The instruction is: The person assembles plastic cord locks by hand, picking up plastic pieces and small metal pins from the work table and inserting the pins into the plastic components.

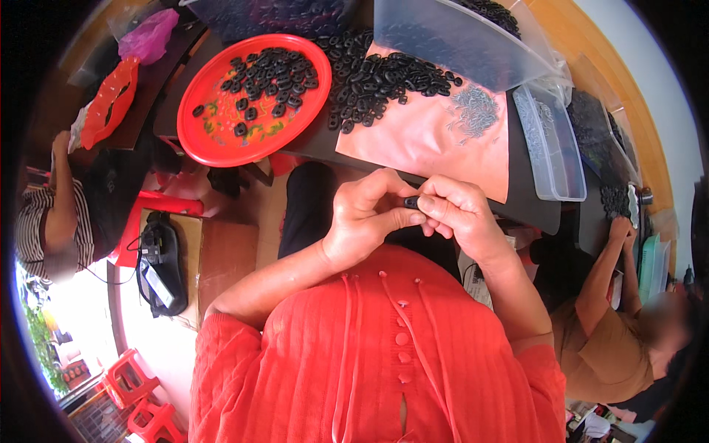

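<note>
My left hand and my right hand meet just above my lap, fingertips pressed together around one small black oval part. Both hands pinch it, close to the near edge of the dark table. Beyond them lies a pink sheet with a heap of the same black parts and a small pile of thin grey metal pieces. A round red tray to the left holds several more black parts.
A clear plastic box of small pieces stands right of the pink sheet, with a clear plastic bag behind it. One person in a striped top sits at the left, another in a brown top at the right. Red stools stand on the floor.
</note>
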Motion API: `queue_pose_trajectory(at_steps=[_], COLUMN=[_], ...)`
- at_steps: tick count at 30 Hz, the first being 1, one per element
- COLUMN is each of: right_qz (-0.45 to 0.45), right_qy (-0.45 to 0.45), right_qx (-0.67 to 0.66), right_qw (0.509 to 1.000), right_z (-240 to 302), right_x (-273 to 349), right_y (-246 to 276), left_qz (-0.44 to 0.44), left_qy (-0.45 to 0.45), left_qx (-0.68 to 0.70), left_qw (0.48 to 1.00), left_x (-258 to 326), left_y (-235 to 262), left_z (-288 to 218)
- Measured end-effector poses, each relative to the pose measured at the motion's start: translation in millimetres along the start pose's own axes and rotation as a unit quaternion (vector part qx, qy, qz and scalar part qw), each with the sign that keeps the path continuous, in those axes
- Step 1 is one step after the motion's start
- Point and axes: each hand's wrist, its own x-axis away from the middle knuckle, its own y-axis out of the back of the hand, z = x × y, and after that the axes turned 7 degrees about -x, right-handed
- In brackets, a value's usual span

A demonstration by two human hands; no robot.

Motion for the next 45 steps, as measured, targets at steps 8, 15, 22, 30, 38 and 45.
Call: queue_pose_trajectory(at_steps=[8,15,22,30,38,45], right_qz=[-0.075,-0.245,-0.382,-0.302,-0.312,-0.327], right_qy=[0.185,0.259,0.323,0.194,0.339,0.347], right_qx=[0.071,0.127,0.375,0.686,0.587,0.475], right_qw=[0.977,0.926,0.78,0.632,0.666,0.739], right_z=[11.2,8.8,-3.1,2.0,-5.9,-5.9], right_x=[-5.8,-1.5,1.5,-13.3,-28.9,-20.9], right_y=[10.2,80.6,109.0,103.0,102.0,103.0], left_qz=[-0.137,-0.18,-0.052,0.158,0.146,0.178], left_qy=[0.031,0.009,-0.048,-0.184,-0.206,-0.256], left_qx=[-0.099,-0.413,-0.507,-0.568,-0.576,-0.587], left_qw=[0.985,0.893,0.859,0.787,0.778,0.747], left_x=[-26.4,-99.5,-120.1,-133.8,-135.8,-135.3], left_y=[36.1,152.3,85.1,-24.5,-17.1,-34.2], left_z=[-72.3,-111.8,-65.7,0.1,10.5,9.6])
